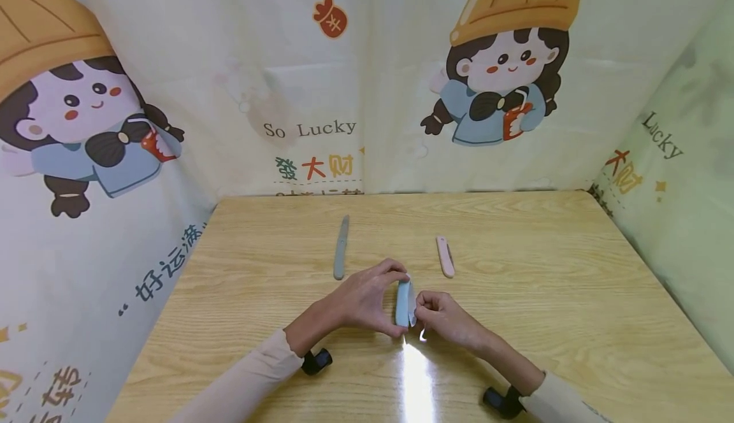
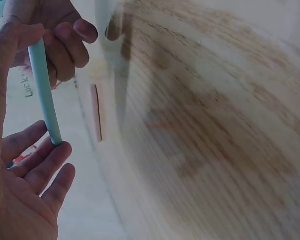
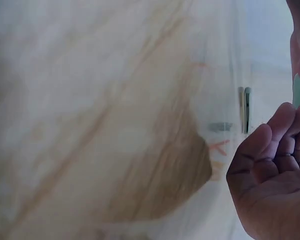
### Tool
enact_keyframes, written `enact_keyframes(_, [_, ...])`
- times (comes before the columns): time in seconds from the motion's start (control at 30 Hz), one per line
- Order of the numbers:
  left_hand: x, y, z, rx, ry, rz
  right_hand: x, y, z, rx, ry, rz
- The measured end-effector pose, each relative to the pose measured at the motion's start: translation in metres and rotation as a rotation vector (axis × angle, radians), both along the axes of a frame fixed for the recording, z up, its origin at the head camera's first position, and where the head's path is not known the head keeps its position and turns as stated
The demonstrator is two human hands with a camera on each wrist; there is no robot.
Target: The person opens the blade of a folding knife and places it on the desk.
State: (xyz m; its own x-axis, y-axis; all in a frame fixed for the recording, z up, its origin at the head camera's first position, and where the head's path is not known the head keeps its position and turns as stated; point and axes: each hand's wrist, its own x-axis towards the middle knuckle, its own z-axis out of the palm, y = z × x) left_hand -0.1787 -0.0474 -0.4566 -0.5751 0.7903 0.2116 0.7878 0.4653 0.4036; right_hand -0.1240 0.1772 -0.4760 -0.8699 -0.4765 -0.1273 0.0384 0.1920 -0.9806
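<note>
Your far curtain (image 1: 315,92) says "So Lucky" with "發大财" underneath. You've got the light-blue folding knife (image 1: 402,305) mid-table (image 1: 516,270), left hand (image 1: 367,299) gripping it by the ends, thumb near, fingers far, while your right hand (image 1: 450,320) pinches its blade from the right.
</note>
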Motion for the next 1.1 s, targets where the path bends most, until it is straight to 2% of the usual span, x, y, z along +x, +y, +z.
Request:
enact_keyframes(0.13, [0.002,-0.003,0.002,0.020,-0.015,-0.030,0.002,0.002,0.001,-0.012,0.013,0.020])
enact_keyframes(0.33, [0.005,-0.009,0.003,0.025,-0.099,-0.067,0.002,0.007,0.000,-0.053,-0.007,0.101])
enact_keyframes(0.43, [0.006,-0.012,0.002,0.029,-0.131,-0.048,0.002,0.007,-0.002,-0.042,0.029,0.109])
enact_keyframes(0.57, [0.006,-0.015,-0.003,0.057,-0.172,-0.002,0.002,0.010,-0.003,-0.025,0.082,0.041])
enact_keyframes(0.67, [0.005,-0.017,-0.007,0.093,-0.228,0.009,0.001,0.016,-0.003,-0.021,0.131,-0.003])
enact_keyframes(0.9, [0.006,-0.019,-0.011,0.158,-0.418,0.023,0.000,0.016,-0.007,-0.020,0.372,0.043])
enact_keyframes(1.0, [0.008,-0.019,-0.011,0.160,-0.486,0.024,0.001,0.012,-0.009,-0.002,0.435,-0.016])
enact_keyframes(1.1, [0.008,-0.018,-0.010,0.166,-0.541,0.018,0.001,0.010,-0.009,-0.003,0.450,-0.071])
